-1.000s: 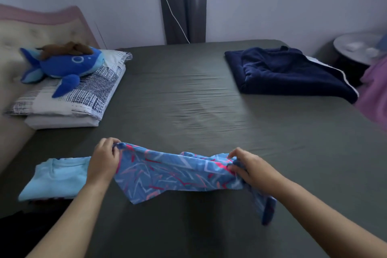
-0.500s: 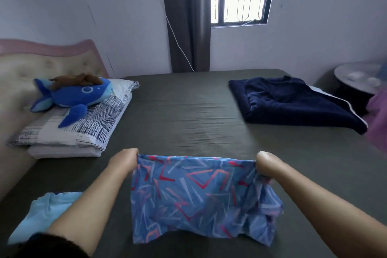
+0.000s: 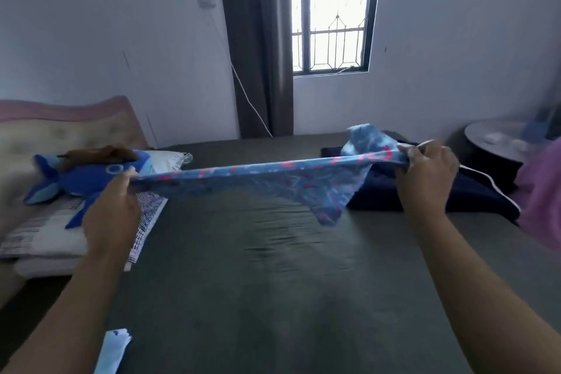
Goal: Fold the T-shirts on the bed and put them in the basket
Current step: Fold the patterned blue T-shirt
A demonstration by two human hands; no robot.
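Raised since before: patterned T-shirt (image 3: 273, 179) stretched above bed (image 3: 273, 282); left hand (image 3: 112, 212), right hand (image 3: 425, 176) grip ends.

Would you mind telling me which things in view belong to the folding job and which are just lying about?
Part of the job:
- patterned blue T-shirt, held stretched in the air between the left hand and right hand
- light blue T-shirt, at the near edge
- bed

Just lying about:
- blue plush toy on the pillow
- dark navy blanket
- round side table
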